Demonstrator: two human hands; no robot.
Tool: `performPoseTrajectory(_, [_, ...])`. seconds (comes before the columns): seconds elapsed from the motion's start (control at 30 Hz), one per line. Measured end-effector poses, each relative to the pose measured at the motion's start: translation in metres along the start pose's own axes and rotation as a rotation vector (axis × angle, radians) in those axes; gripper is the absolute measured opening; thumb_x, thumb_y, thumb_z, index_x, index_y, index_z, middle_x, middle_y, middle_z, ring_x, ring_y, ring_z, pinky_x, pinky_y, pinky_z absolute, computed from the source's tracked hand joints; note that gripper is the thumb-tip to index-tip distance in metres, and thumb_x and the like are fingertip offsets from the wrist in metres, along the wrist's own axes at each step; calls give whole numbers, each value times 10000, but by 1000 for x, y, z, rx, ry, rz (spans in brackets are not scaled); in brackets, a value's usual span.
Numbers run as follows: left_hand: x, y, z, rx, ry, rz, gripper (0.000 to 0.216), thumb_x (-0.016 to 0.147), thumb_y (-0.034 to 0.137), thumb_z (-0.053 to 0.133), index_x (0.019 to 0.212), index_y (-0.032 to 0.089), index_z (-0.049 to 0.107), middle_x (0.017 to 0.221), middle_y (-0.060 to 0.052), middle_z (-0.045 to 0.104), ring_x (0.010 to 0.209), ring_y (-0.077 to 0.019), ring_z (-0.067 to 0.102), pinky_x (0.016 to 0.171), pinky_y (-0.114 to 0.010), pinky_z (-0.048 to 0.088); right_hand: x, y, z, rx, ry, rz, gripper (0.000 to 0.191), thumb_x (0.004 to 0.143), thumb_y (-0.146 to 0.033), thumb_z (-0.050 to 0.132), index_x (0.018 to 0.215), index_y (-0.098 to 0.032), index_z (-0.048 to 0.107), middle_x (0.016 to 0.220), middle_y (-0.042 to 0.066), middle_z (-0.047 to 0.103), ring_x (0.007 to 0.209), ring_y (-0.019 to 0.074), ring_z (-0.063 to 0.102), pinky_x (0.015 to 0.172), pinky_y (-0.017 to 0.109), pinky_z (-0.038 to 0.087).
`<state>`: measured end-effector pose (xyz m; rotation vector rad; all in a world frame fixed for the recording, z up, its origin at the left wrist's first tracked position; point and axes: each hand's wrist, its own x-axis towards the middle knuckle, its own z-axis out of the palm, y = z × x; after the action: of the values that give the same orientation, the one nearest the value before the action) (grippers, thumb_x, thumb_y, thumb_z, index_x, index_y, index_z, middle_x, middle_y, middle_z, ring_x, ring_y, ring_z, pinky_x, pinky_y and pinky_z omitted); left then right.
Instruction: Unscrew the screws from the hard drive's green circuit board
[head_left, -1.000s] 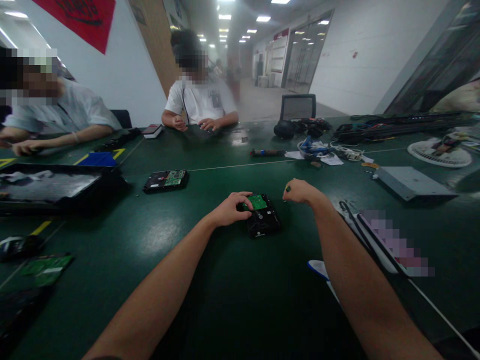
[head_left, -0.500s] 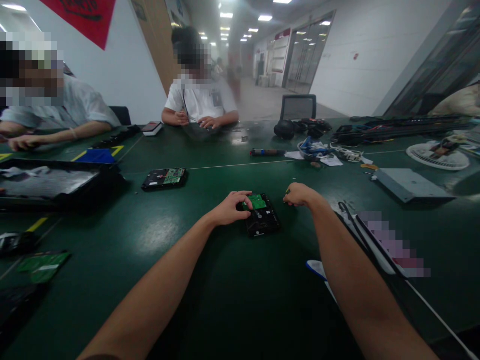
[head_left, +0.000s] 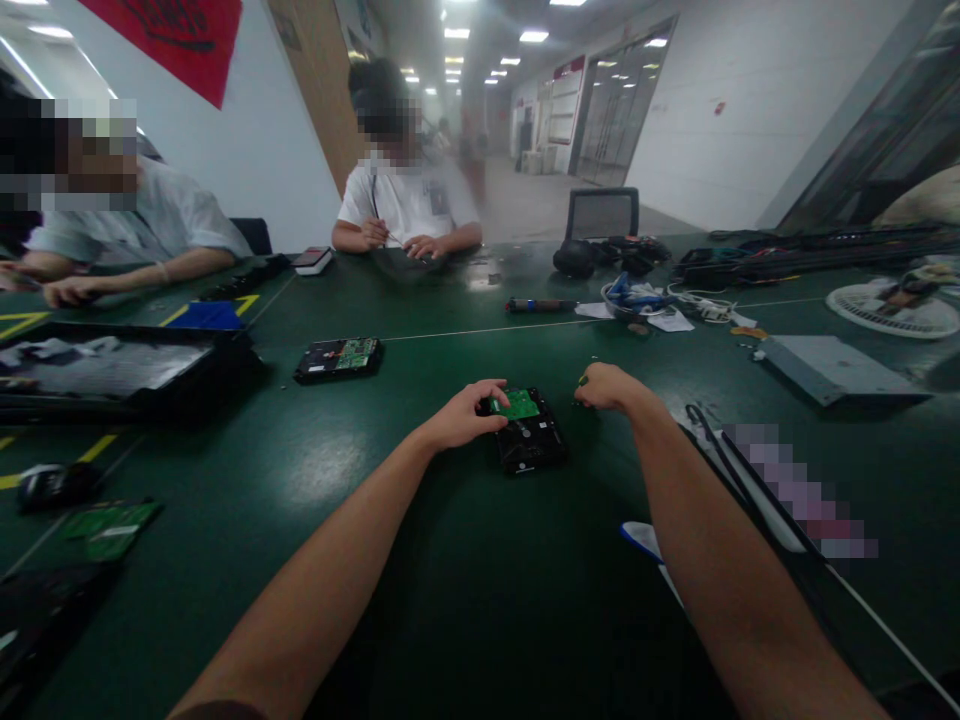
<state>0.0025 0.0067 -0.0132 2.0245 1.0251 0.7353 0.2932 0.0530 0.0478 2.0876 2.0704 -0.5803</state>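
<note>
A black hard drive with a green circuit board lies flat on the dark green table in front of me. My left hand grips its left side, thumb near the board's lower edge and fingers curled at the far left corner. To the right of the drive and apart from it, my right hand is closed around a small tool with a yellow-green and black end. Most of that tool is hidden in the fist, so its kind is unclear.
Another hard drive lies at the left, beyond it a black tray. A grey metal box and a bowl stand right. A loose green circuit board lies near left. Two people sit across the table.
The view has shifted slightly, moving the scene to the right. My left index finger has drawn back from the board's middle towards its far left corner. My right hand stays beside the drive.
</note>
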Motion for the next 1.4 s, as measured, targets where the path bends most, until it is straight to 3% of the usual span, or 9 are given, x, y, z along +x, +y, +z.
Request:
performPoseTrajectory(0.2, [6,-8,8,-161,176,-93,224,880,328,693,1061,195,690,1407,-113,626,1109,-231,659,921,-385,513,0,0,-4,-50,87,-39,200,846,-243,653,874,-112,802,882,165,765,877,256,728,727,288,510])
performPoseTrajectory(0.3, [9,-15,13,-247,374,-120,218,889,363,683,1012,183,699,1118,-79,725,979,-195,668,855,-324,523,-4,-8,-6,-55,107,-94,241,867,-285,640,910,-108,798,928,167,769,904,263,724,720,290,498])
performPoseTrajectory(0.4, [12,-19,14,-301,499,-145,250,889,415,678,970,181,709,868,-30,693,759,-147,618,710,-272,500,-12,-25,-4,-27,106,-211,257,889,-341,629,963,-158,793,983,117,778,919,232,718,722,266,485])
performPoseTrajectory(0.47, [12,-20,14,-360,503,-163,287,888,455,672,958,179,711,799,-18,670,667,-127,576,621,-250,467,-19,-41,0,-1,132,-352,252,888,-351,640,962,-161,789,1005,121,779,930,236,715,732,264,481])
performPoseTrajectory(0.7, [12,-15,13,-477,494,-238,415,907,594,602,853,185,648,574,39,551,461,-89,460,451,-209,333,-39,-84,23,-87,156,-499,225,915,-302,588,946,-168,767,1012,154,780,945,265,732,757,291,487])
performPoseTrajectory(1.03, [15,-18,15,-534,488,-270,583,900,745,514,728,194,595,395,73,393,334,-80,337,386,-225,234,-34,-85,32,-123,155,-481,203,934,-312,604,992,-185,751,1071,150,774,1023,290,730,844,330,510])
performPoseTrajectory(1.4, [14,-19,15,-568,470,-236,581,886,740,556,730,184,622,392,70,401,339,-82,339,389,-228,228,-32,-80,28,-109,162,-494,204,925,-305,614,1010,-198,766,1070,128,777,1019,276,727,849,316,506])
